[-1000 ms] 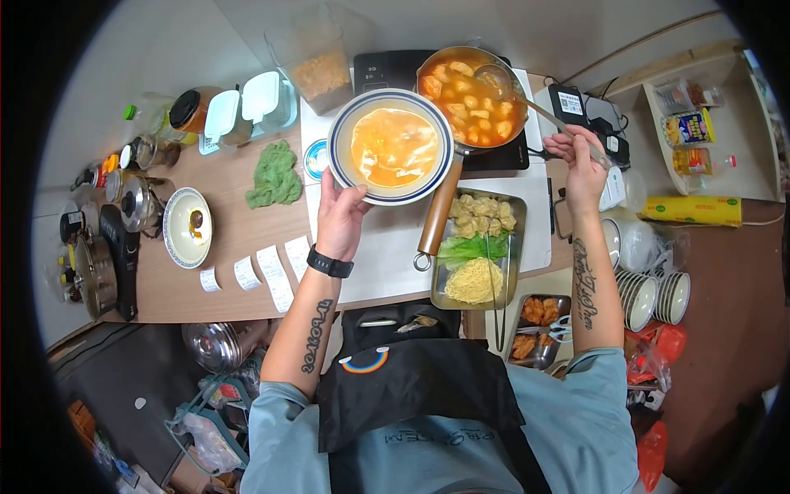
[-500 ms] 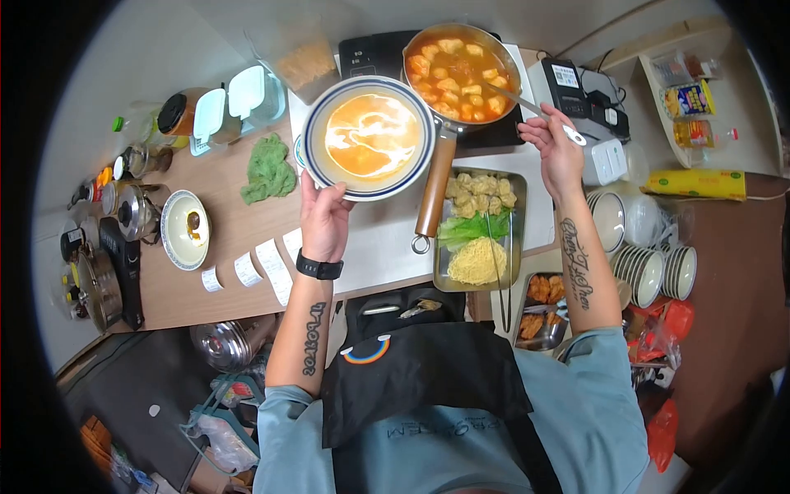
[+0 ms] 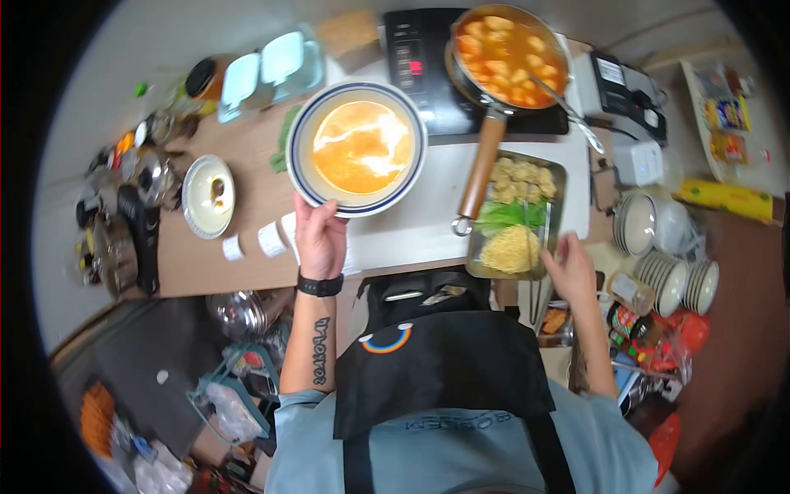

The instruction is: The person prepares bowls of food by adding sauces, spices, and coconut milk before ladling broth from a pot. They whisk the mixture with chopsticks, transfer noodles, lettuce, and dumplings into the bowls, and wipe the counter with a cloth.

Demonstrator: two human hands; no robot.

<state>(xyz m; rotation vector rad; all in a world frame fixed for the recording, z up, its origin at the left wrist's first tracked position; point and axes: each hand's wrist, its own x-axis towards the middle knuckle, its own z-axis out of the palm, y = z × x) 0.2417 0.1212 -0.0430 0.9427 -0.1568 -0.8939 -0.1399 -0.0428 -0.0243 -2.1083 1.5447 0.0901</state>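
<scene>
Head view: L hand pinches the near rim of the blue-rimmed bowl, thumb on top of the rim, other fingers under it & hidden. The bowl sits just beyond the grip, held level above the counter, w/ orange broth inside. A black watch is on that wrist, just behind the grip.

To the left of the grip: paper slips close by, then a small plate further out. Right of the grip, past the bowl, the pan's wooden handle points back toward the person. The pan itself is beyond & to the right, on the black cooker, full of orange soup w/ pale chunks. A ladle rests in it, handle out over the right rim.

R hand is well apart from the bowl, at the near right corner of the metal tray. Can't tell if its fingers are spread or pinching anything, as only the back of the hand shows. Just ahead of it in the tray are noodles, then greens, then dumplings. Stacked bowls stand to its right.
</scene>
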